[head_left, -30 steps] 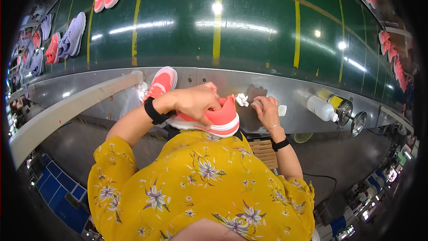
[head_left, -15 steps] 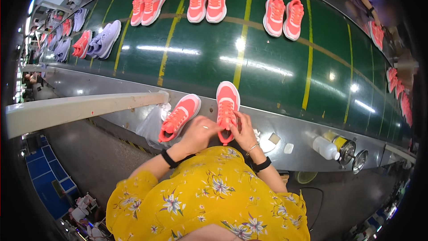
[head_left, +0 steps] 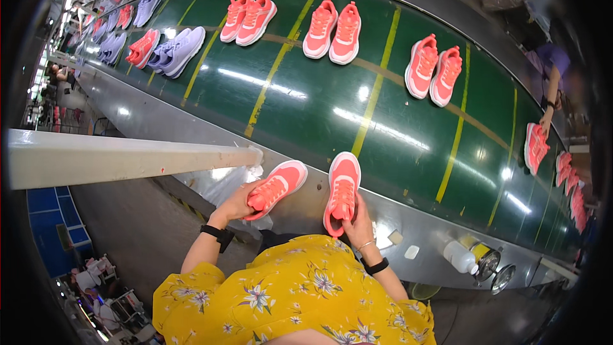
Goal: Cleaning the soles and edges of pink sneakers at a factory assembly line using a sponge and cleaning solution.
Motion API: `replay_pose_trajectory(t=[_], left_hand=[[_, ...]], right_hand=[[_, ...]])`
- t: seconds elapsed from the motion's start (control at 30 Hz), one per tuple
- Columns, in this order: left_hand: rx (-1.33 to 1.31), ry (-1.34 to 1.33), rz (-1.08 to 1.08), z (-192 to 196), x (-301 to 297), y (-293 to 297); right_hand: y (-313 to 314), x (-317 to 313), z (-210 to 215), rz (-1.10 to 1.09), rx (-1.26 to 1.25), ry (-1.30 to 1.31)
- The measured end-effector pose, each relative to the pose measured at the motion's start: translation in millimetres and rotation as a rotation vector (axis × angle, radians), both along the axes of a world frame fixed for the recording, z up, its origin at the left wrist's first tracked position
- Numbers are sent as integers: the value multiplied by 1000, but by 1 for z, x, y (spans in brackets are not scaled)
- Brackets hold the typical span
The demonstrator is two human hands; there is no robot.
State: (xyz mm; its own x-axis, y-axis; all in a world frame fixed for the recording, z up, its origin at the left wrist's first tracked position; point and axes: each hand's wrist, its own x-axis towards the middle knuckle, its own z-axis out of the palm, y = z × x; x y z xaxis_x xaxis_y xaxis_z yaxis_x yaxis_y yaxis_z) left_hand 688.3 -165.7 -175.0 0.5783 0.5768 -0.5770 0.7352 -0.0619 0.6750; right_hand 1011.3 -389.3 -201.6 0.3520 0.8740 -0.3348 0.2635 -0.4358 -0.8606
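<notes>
Glossy green belt (head_left: 319,83), matt cloth shoes (head_left: 343,185)

The conveyor belt (head_left: 300,99) runs beyond the right shoe (head_left: 343,186), whose toe points at it. The right hand (head_left: 359,225) is at that shoe's right side, near the heel. Left of it sits the left shoe (head_left: 281,184), the left hand (head_left: 236,204) at its heel; farther left comes the beam (head_left: 128,158). To its right, on the table (head_left: 437,267), lie a small pad (head_left: 412,252), then a bottle (head_left: 458,255), then a can (head_left: 476,248). Beyond it on the belt are a middle pair (head_left: 332,33) almost straight ahead, another (head_left: 248,20) leftward and a third (head_left: 434,71) rightward.
</notes>
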Motion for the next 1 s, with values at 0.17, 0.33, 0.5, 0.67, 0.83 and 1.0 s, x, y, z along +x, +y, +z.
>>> replay_pose_trajectory(t=[0.17,0.33,0.5,0.67,0.83,1.0], left_hand=[[393,156,-144,14,29,-13],[282,-203,269,9,99,-4],[378,-414,409,-8,188,47],[551,-253,277,-31,256,101],[203,56,198,-39,239,163],[607,-221,324,-22,310,235]], right_hand=[[0,7,5,-186,-128,45],[26,46,-19,-347,213,31],[114,84,13,-347,230,-122],[175,103,-43,-260,91,-181],[166,139,-74,-193,98,-13],[189,272,-47,-285,212,-612]])
